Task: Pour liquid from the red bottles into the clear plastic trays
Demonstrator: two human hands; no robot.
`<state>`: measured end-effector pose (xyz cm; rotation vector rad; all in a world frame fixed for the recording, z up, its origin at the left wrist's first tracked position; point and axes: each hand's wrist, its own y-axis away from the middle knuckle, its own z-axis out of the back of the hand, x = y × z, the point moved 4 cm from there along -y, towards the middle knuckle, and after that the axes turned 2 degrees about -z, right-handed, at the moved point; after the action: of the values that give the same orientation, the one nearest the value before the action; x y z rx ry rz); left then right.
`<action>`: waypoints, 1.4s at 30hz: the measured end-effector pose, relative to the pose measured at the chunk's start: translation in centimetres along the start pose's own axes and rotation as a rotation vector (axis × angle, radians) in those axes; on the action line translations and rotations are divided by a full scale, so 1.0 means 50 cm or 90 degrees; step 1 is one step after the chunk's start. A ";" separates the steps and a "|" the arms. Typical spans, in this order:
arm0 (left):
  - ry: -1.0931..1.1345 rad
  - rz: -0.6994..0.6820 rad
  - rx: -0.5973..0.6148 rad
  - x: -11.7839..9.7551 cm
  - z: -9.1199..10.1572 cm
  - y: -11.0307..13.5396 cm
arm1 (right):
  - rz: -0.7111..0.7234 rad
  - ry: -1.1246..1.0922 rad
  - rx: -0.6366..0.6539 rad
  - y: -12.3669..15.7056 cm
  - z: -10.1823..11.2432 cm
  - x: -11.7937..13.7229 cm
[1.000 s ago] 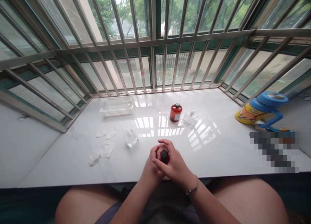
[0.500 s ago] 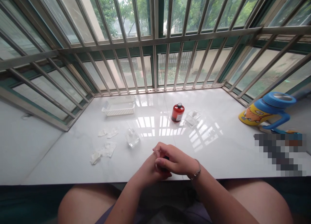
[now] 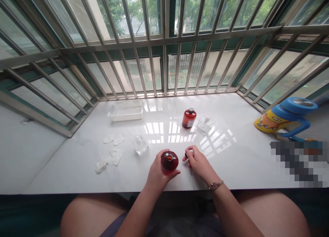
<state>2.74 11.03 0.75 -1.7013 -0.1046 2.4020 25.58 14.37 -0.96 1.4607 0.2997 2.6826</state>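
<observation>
My left hand [image 3: 157, 172] grips a round red glass bottle [image 3: 169, 161] from the side, and its open mouth faces up. My right hand [image 3: 197, 162] sits just to the right of the bottle, apart from it, pinching a small dark bottle cap [image 3: 187, 154] between its fingertips. Both hands are low over the white marble sill [image 3: 77, 168], near its front edge. A square clear glass bottle [image 3: 140, 145] stands to the left of my left hand.
A capped red bottle [image 3: 189, 118], a clear glass bottle [image 3: 203, 125] and a white plastic basket [image 3: 125, 110] stand towards the barred window [image 3: 164, 69]. Crumpled tissues [image 3: 112, 157] lie at left. A yellow-and-blue cup [image 3: 284, 117] stands at right, beside a pixelated patch [image 3: 298, 163].
My hands have parted. The cap has come off the red bottle and moved right in my right hand, while the bottle stays in my left hand with its mouth open.
</observation>
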 end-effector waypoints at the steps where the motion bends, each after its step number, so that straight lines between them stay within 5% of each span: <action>1: -0.013 -0.006 -0.015 0.005 0.000 -0.004 | -0.011 0.052 -0.009 -0.003 0.002 -0.004; 10: -0.098 -0.136 -0.059 0.023 0.031 0.018 | 0.034 0.178 -0.056 -0.123 0.002 0.045; 16: -0.201 -0.199 -0.282 0.004 0.130 0.025 | 0.014 0.144 -0.178 -0.102 0.044 0.036; 20: -0.250 -0.059 -0.397 0.031 0.210 -0.019 | 0.133 0.054 -0.164 -0.023 0.031 0.053; 23: -0.209 0.100 -0.324 0.080 0.241 -0.070 | 0.300 -0.087 -0.068 0.030 -0.005 0.091; 29: -0.139 0.037 -0.170 0.104 0.221 -0.126 | 0.323 -0.140 0.070 0.055 -0.082 0.136; 36: -0.105 0.002 -0.081 0.073 0.158 -0.094 | 0.309 -0.146 -0.002 0.043 -0.124 0.124; 42: -0.052 0.017 -0.073 0.051 0.101 -0.070 | 0.313 -0.128 -0.073 0.045 -0.096 0.094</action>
<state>-2.40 15.25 0.71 -1.6618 -0.2372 2.5300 19.06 12.28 0.83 1.9588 -0.2572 2.7964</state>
